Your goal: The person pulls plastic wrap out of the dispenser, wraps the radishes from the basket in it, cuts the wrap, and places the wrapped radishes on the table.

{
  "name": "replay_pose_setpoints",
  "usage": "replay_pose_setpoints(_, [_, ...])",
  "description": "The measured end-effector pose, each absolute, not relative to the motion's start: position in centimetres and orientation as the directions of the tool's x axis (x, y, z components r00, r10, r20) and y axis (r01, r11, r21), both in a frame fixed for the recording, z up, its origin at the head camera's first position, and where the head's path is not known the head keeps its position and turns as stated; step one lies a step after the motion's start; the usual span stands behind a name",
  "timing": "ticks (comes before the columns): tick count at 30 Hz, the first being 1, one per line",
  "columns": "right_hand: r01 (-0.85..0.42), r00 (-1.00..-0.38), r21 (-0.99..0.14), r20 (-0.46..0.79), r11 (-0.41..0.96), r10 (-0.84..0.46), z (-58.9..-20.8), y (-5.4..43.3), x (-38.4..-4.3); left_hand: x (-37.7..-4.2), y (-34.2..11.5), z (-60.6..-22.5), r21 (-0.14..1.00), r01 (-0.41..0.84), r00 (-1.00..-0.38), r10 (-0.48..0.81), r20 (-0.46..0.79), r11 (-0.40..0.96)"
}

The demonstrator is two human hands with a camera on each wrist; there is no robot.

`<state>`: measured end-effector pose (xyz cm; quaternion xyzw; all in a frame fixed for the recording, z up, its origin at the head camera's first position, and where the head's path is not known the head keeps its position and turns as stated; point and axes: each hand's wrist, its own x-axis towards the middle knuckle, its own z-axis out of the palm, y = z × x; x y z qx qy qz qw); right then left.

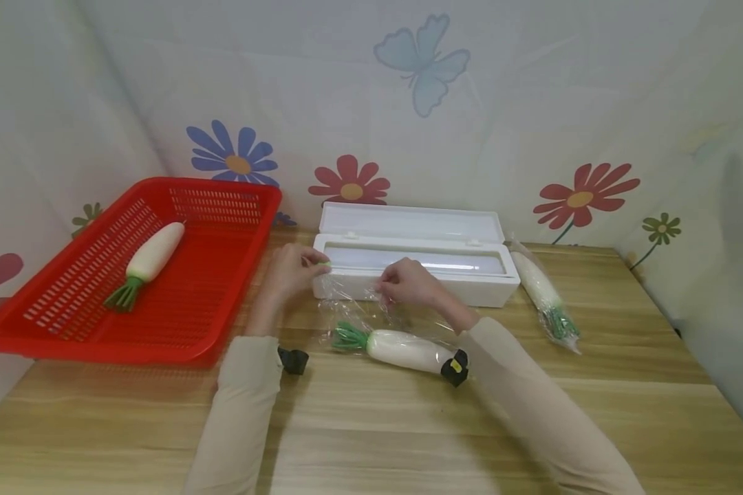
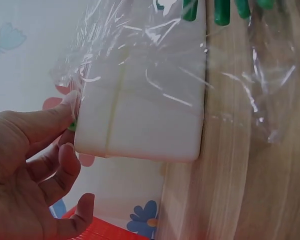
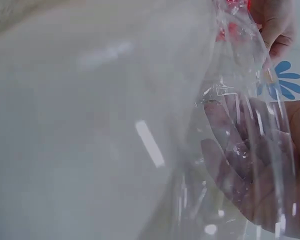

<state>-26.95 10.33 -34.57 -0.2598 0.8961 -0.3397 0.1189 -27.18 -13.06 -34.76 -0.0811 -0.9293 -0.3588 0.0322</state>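
Note:
A white cling film dispenser stands on the table with its lid raised. From its front hangs clear cling film, draped over a white radish with green stalks that lies before the box. At the box's left end, my left hand pinches the film's edge between thumb and finger, beside a small green tab. My right hand pinches the film in front of the box's middle. In the right wrist view, film covers part of the fingers.
To the left stands a red slatted basket with one bare radish in it. Right of the dispenser lies a radish wrapped in film. A flowered cloth hangs behind the wooden table.

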Motion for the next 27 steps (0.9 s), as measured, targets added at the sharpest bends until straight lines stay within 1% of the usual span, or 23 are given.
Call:
replay_pose_setpoints(4, [-0.457,-0.81,-0.613,-0.014,0.645,-0.587,-34.4,10.6,-27.2,-26.9,-13.6,-34.3,0.656,0.156,-0.988,0.119,0.102,0.739])
replay_pose_setpoints(8, [-0.457,-0.8,-0.619,-0.028,0.639,-0.599,-34.3,10.7,-27.4,-27.0,-13.9,-34.2,0.656,0.123,-0.992,0.104,0.068,0.744])
replay_pose_setpoints(12, [-0.435,-0.812,-0.628,-0.036,0.645,-0.583,-34.3,10.8,-27.4,-27.1,-13.7,-34.1,0.658,0.112,-0.993,0.106,0.049,0.745])
replay_pose_setpoints(15, [-0.425,-0.814,-0.64,-0.04,0.64,-0.579,-34.3,10.9,-27.2,-26.6,-13.5,-34.2,0.652,0.098,-0.995,0.064,0.077,0.752])
replay_pose_setpoints(19, [-0.427,-0.803,-0.659,-0.039,0.619,-0.595,-34.3,11.6,-27.1,-25.6,-12.7,-34.5,0.657,0.079,-0.984,-0.049,0.174,0.749])
replay_pose_setpoints(21, [-0.431,-0.794,-0.67,-0.037,0.605,-0.607,-34.3,12.4,-27.1,-24.9,-12.2,-34.6,0.654,0.083,-0.972,-0.083,0.219,0.752])
replay_pose_setpoints(24, [-0.434,-0.781,-0.684,-0.039,0.586,-0.623,-34.0,13.8,-27.1,-24.0,-11.8,-34.9,0.641,0.104,-0.968,-0.071,0.241,0.76])
replay_pose_setpoints(27, [-0.451,-0.765,-0.676,-0.042,0.582,-0.642,-33.8,15.4,-26.9,-23.2,-11.8,-35.3,0.639,0.101,-0.978,-0.043,0.205,0.762])
